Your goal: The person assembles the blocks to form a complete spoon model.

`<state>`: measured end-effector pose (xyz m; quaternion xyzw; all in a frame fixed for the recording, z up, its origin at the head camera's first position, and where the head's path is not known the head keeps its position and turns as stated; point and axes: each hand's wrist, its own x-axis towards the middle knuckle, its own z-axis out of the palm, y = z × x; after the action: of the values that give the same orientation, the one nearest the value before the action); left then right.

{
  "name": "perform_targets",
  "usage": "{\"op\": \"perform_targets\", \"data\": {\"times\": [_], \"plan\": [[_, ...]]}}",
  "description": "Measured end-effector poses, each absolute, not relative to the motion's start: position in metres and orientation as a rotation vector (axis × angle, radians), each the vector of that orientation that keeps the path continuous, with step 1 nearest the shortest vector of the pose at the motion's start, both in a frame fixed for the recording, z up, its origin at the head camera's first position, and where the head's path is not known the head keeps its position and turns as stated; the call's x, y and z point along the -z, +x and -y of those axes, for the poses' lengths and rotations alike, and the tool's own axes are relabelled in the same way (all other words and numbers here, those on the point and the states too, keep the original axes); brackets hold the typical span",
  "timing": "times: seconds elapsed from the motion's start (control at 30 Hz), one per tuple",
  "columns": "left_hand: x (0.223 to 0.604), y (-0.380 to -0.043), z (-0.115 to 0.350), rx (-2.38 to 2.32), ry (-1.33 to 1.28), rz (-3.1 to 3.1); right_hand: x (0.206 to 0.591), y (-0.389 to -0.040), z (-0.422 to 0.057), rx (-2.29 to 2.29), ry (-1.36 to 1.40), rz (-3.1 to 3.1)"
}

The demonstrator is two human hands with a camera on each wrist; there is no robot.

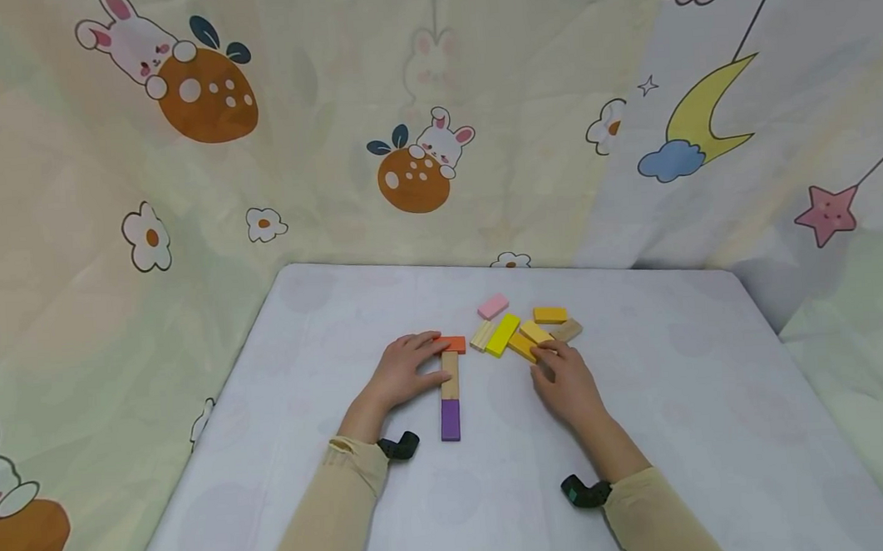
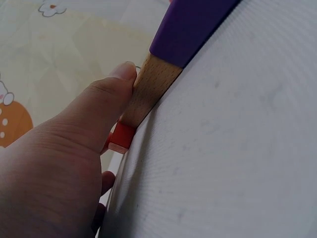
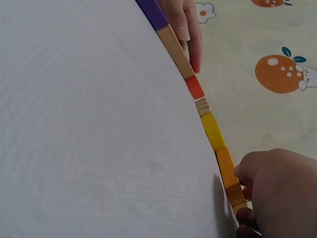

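Note:
In the head view the left hand (image 1: 407,367) lies beside a column of flat blocks. Its fingertips touch the orange block (image 1: 456,345) at the top, and its thumb rests against the left side of the plain wooden block (image 1: 450,376) below. A purple block (image 1: 451,421) continues the column toward the person. The right hand (image 1: 567,383) is at the loose pile, fingers bent. Its fingertips are at the edge of an amber block (image 1: 521,346), with a second amber block (image 1: 537,332) just behind. In the right wrist view the thumb (image 3: 246,168) overlaps the amber block's edge.
Around the pile lie a yellow block (image 1: 503,335), a pale striped block (image 1: 482,336), a pink block (image 1: 493,306), another amber block (image 1: 550,315) and a tan block (image 1: 567,330). The white table (image 1: 289,516) meets a printed cloth (image 1: 315,149) at its back.

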<state>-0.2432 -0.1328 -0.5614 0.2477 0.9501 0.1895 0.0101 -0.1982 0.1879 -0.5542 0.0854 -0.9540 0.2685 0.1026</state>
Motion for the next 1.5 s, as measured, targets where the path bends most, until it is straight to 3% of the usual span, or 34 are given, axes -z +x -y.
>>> {"op": "perform_targets", "data": {"times": [1.07,1.5], "plan": [[0.557,-0.241,0.131,-0.595,0.775,-2.971,0.555,-0.207,-0.186,-1.062,0.319,2.926],[0.554,-0.241,0.131,-0.583,0.778,-2.969,0.544,-0.217,-0.196,-1.079,0.504,3.055]]}}
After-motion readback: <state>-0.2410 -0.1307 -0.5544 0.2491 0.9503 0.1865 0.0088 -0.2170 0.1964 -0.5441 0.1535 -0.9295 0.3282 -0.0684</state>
